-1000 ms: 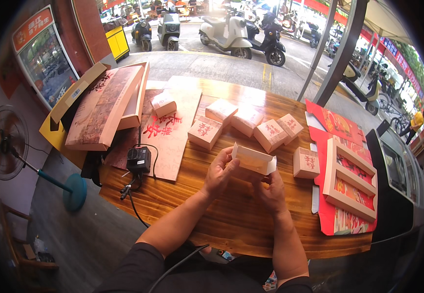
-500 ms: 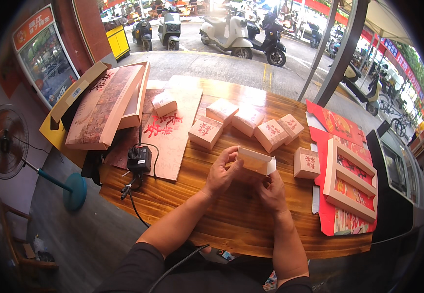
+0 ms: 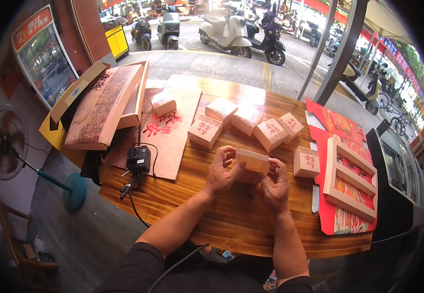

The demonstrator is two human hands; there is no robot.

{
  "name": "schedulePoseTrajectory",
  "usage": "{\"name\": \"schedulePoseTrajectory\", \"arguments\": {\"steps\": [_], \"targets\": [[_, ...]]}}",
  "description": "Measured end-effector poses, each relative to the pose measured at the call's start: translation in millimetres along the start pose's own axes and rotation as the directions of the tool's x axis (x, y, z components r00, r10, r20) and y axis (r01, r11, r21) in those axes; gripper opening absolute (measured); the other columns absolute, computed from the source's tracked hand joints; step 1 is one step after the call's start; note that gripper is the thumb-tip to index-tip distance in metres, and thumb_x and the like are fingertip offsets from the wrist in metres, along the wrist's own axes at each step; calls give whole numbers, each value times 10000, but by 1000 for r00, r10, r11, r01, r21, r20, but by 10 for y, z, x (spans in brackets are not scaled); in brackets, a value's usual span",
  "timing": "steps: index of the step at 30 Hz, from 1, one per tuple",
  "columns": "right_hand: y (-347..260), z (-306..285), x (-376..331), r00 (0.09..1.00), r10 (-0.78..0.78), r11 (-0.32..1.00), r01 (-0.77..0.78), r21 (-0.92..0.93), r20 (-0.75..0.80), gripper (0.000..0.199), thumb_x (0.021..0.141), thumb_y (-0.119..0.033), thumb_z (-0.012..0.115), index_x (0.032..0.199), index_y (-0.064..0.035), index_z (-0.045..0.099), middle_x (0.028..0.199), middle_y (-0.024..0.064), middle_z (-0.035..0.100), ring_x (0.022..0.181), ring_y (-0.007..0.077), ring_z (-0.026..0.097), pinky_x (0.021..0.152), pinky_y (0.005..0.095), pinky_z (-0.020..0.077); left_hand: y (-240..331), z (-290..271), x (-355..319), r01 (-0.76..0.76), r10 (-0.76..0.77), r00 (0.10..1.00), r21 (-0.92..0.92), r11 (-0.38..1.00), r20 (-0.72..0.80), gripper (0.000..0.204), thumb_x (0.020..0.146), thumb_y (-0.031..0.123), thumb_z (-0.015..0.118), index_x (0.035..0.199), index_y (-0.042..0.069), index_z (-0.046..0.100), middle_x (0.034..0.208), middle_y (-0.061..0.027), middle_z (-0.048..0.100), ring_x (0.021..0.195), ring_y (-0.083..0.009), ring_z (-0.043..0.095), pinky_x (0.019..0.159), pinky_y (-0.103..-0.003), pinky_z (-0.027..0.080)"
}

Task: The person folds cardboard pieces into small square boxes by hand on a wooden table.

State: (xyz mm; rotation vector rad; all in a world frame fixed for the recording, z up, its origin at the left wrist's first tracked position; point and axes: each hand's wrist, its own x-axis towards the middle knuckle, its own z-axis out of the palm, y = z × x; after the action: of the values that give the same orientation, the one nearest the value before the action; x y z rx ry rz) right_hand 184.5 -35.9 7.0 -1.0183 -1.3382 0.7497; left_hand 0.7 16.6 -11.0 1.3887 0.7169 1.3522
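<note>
A small pink cardboard box (image 3: 252, 161) is held up between both my hands above the wooden table. My left hand (image 3: 223, 170) grips its left end, the thumb on the near side. At the other end, my right hand (image 3: 274, 181) has thumb and fingers closed on the box's edge, where no flap sticks out. Beyond my hands stand several finished boxes of the same kind, among them one box (image 3: 205, 131) at the left and another box (image 3: 270, 135) in the middle. A single box (image 3: 306, 162) stands to the right of my right hand.
Red printed card (image 3: 327, 215) carries a pink divider frame (image 3: 351, 178) on the right. At left lie a large pink sheet (image 3: 170, 163), a black adapter (image 3: 138, 158) with cables and a big open box (image 3: 104, 107). A fan (image 3: 8, 141) stands beside the table (image 3: 241, 229).
My right hand has moved up along the box's right end. The white flap that stuck out there is now folded in or hidden behind my fingers.
</note>
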Motion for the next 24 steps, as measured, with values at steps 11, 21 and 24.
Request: {"name": "schedulePoseTrajectory", "arguments": {"steps": [11,21,24], "targets": [[35,14,-17,999,20,1000,-20,22,-44,347,933,-97,685,1242,-46,535,1163,86,613,1074,184,618,900,325,519,15,16,-1,-58,58,998,-14,998,-9,316,959,100,666,1204,80,466,1191,-69,586,1124,-147,575,990,-329,480],[-47,1,-22,999,-31,989,26,-144,-27,396,875,-200,771,1179,-49,567,1112,71,622,1008,175,620,839,315,523,134,-19,-20,70,-68,995,15,997,-76,231,941,196,697,981,50,523,1092,-80,637,1040,-144,601,865,-319,543],[-84,10,-17,997,-73,983,70,-168,-7,407,858,-199,786,1174,-57,574,1113,73,622,1006,184,622,832,318,522,100,-27,-22,21,-17,995,44,999,-98,242,941,216,699,966,52,523,1030,-60,631,989,-128,590,826,-299,537]]}}
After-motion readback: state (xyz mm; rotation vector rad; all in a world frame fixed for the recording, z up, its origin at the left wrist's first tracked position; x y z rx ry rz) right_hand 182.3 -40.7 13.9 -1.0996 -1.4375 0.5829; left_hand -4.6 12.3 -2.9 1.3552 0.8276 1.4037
